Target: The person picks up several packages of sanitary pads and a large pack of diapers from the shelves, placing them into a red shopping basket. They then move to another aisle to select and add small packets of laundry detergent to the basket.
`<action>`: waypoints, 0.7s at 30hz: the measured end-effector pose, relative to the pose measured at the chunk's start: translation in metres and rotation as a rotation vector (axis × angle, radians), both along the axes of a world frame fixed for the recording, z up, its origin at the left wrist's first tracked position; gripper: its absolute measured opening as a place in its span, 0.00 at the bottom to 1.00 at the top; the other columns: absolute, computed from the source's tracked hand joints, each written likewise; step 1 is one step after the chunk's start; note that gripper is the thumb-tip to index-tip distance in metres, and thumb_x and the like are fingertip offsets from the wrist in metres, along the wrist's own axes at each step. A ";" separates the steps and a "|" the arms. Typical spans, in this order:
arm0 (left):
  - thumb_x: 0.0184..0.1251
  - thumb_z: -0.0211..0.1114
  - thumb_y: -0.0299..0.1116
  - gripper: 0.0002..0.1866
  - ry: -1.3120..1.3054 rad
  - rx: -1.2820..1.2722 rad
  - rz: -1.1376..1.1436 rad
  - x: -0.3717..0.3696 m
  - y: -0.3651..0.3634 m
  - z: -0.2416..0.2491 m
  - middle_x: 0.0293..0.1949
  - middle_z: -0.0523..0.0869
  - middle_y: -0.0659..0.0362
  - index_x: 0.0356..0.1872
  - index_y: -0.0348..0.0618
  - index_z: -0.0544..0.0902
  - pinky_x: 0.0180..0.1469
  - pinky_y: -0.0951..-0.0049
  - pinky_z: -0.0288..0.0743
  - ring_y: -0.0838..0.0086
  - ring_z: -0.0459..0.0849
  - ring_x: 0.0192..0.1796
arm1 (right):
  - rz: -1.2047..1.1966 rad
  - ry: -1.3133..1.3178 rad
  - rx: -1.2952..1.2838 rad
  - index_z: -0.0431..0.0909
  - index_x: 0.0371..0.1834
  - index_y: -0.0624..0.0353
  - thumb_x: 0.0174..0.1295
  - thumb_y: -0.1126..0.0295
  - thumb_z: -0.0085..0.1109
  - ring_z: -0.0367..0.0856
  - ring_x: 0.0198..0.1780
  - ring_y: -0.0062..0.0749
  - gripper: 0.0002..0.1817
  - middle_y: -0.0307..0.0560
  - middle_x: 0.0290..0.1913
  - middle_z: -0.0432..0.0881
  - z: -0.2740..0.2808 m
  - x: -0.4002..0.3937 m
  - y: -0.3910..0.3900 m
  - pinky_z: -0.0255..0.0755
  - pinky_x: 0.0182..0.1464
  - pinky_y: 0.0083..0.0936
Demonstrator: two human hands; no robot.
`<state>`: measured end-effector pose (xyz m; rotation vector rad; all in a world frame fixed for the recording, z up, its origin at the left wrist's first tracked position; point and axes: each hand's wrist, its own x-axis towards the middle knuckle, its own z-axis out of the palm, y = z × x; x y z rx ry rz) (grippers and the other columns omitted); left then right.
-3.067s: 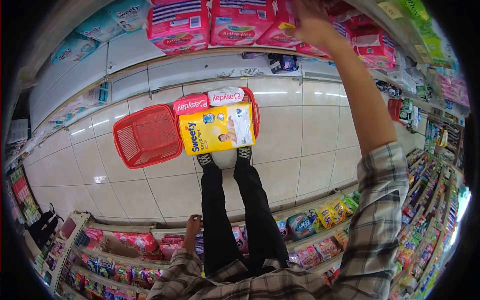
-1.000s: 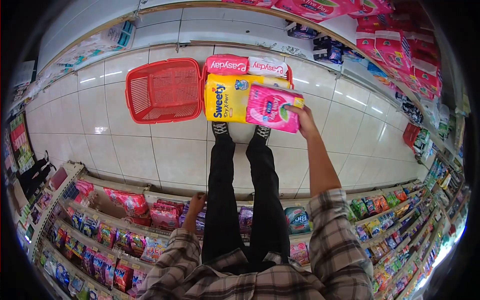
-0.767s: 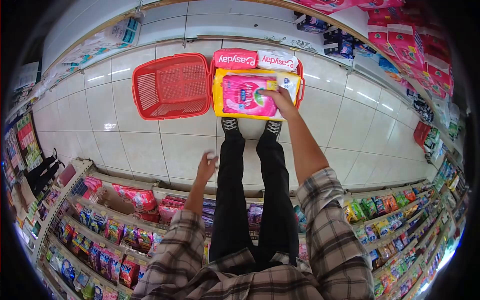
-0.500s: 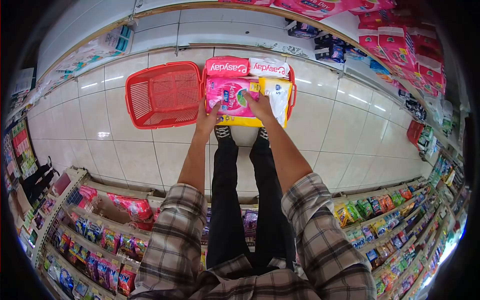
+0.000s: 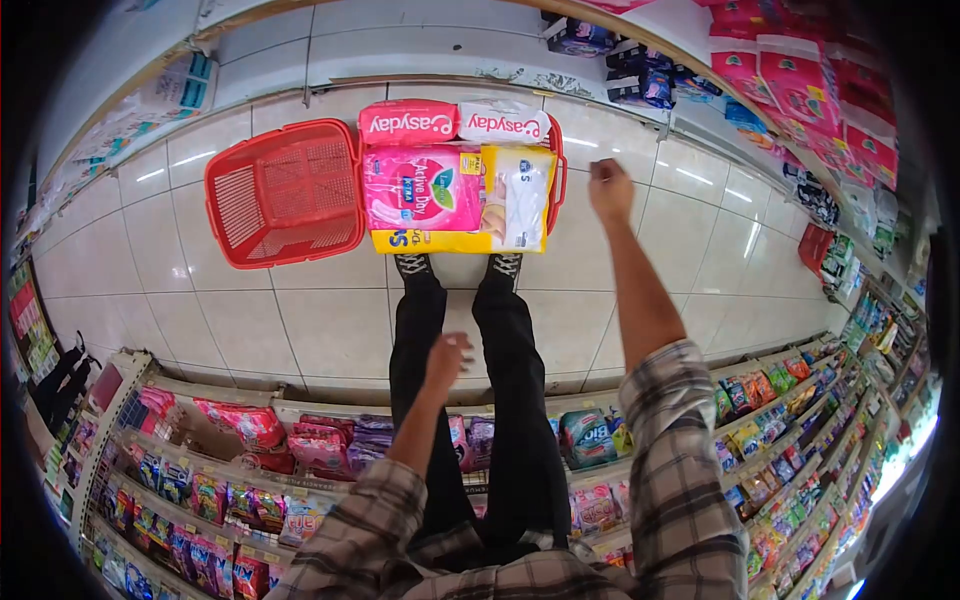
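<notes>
- The right hand (image 5: 610, 186) is held out ahead at the end of a nearly straight arm, fingers curled loosely inward, nothing gripped.
- The right forearm is bare, with a plaid sleeve pushed up to about the elbow.
- The left hand (image 5: 446, 360) is held lower and closer in, to the left of the right hand and well apart from it, over the left thigh, fingers loosely bent and empty.
- The left arm is bent, its plaid sleeve seen at the elbow.
- Both legs are seen standing straight, in dark trousers.

red basket (image 5: 275, 195), pink pack (image 5: 422, 188), plaid sleeve (image 5: 680, 450)
</notes>
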<state>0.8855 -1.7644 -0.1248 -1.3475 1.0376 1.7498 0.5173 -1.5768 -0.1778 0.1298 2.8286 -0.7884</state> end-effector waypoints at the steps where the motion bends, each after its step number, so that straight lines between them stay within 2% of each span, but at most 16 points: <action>1: 0.69 0.53 0.45 0.17 -0.047 0.012 -0.023 0.008 0.025 0.000 0.36 0.84 0.59 0.49 0.44 0.76 0.30 0.75 0.74 0.73 0.83 0.30 | 0.052 0.021 0.058 0.81 0.30 0.57 0.57 0.64 0.59 0.83 0.30 0.46 0.08 0.51 0.27 0.83 -0.013 -0.018 0.021 0.75 0.34 0.37; 2: 0.68 0.54 0.46 0.18 0.032 -0.016 -0.148 0.013 0.042 0.005 0.37 0.84 0.57 0.48 0.44 0.77 0.33 0.71 0.76 0.68 0.84 0.31 | 0.112 0.034 0.182 0.81 0.30 0.56 0.56 0.65 0.59 0.82 0.32 0.47 0.08 0.52 0.29 0.83 -0.015 -0.037 0.030 0.75 0.36 0.39; 3: 0.67 0.56 0.45 0.17 0.103 -0.154 -0.398 0.032 0.058 -0.004 0.38 0.84 0.52 0.46 0.43 0.77 0.39 0.64 0.77 0.60 0.85 0.36 | 0.161 0.007 0.215 0.81 0.30 0.56 0.55 0.65 0.60 0.82 0.34 0.48 0.07 0.52 0.30 0.83 -0.016 -0.057 0.038 0.75 0.37 0.41; 4: 0.66 0.56 0.42 0.16 0.015 -0.061 -0.565 0.021 0.058 0.005 0.39 0.84 0.48 0.48 0.44 0.76 0.45 0.57 0.76 0.55 0.84 0.45 | 0.220 0.025 0.309 0.81 0.32 0.55 0.54 0.65 0.61 0.82 0.35 0.49 0.08 0.53 0.32 0.83 -0.022 -0.078 0.044 0.76 0.40 0.42; 5: 0.65 0.56 0.40 0.16 0.001 -0.070 -0.742 0.025 0.059 -0.001 0.41 0.83 0.47 0.49 0.43 0.75 0.47 0.55 0.76 0.54 0.83 0.48 | 0.251 0.099 0.372 0.81 0.34 0.56 0.52 0.63 0.63 0.82 0.40 0.50 0.10 0.54 0.36 0.82 -0.031 -0.097 0.050 0.75 0.44 0.43; 6: 0.64 0.56 0.39 0.16 -0.011 -0.072 -0.921 0.030 0.061 -0.008 0.43 0.83 0.46 0.50 0.43 0.75 0.48 0.53 0.75 0.53 0.82 0.50 | 0.317 0.151 0.488 0.80 0.39 0.56 0.50 0.61 0.66 0.80 0.46 0.52 0.15 0.57 0.41 0.80 -0.035 -0.117 0.055 0.74 0.48 0.43; 9: 0.62 0.57 0.35 0.19 0.089 -0.089 -1.117 0.014 0.070 -0.009 0.47 0.81 0.44 0.53 0.40 0.71 0.49 0.52 0.76 0.51 0.81 0.51 | 0.281 0.243 0.689 0.71 0.54 0.57 0.46 0.56 0.70 0.75 0.53 0.55 0.32 0.60 0.49 0.77 -0.049 -0.173 0.075 0.71 0.55 0.43; 12: 0.60 0.58 0.31 0.21 0.038 0.023 -1.079 0.002 0.081 -0.012 0.49 0.79 0.42 0.54 0.35 0.68 0.50 0.52 0.76 0.48 0.81 0.50 | 0.241 0.129 0.566 0.65 0.62 0.63 0.35 0.40 0.73 0.69 0.62 0.56 0.53 0.63 0.59 0.72 -0.071 -0.233 0.116 0.64 0.64 0.38; 13: 0.58 0.58 0.28 0.22 0.082 0.050 -1.042 0.007 0.084 -0.017 0.46 0.80 0.40 0.54 0.32 0.65 0.49 0.51 0.77 0.46 0.81 0.49 | 0.237 0.097 0.572 0.63 0.64 0.63 0.34 0.39 0.73 0.68 0.63 0.56 0.56 0.64 0.61 0.71 -0.067 -0.231 0.108 0.63 0.65 0.37; 16: 0.57 0.58 0.28 0.23 0.095 0.142 -1.016 -0.004 0.080 -0.021 0.43 0.81 0.39 0.53 0.31 0.66 0.48 0.51 0.77 0.45 0.81 0.48 | 0.208 -0.044 0.482 0.56 0.70 0.64 0.32 0.39 0.75 0.67 0.66 0.54 0.63 0.63 0.64 0.68 -0.071 -0.242 0.098 0.60 0.67 0.33; 17: 0.56 0.59 0.28 0.22 0.116 0.093 -1.025 -0.002 0.083 -0.020 0.40 0.82 0.37 0.51 0.30 0.67 0.47 0.51 0.77 0.46 0.82 0.46 | 0.182 -0.085 0.427 0.57 0.69 0.65 0.33 0.40 0.75 0.69 0.64 0.52 0.62 0.63 0.63 0.69 -0.077 -0.242 0.096 0.61 0.66 0.32; 21: 0.55 0.60 0.28 0.20 0.135 0.077 -1.042 -0.007 0.085 -0.018 0.40 0.82 0.37 0.48 0.30 0.68 0.46 0.52 0.78 0.46 0.82 0.46 | 0.138 -0.178 0.264 0.63 0.64 0.64 0.36 0.42 0.75 0.75 0.58 0.44 0.54 0.59 0.57 0.76 -0.079 -0.239 0.088 0.67 0.59 0.30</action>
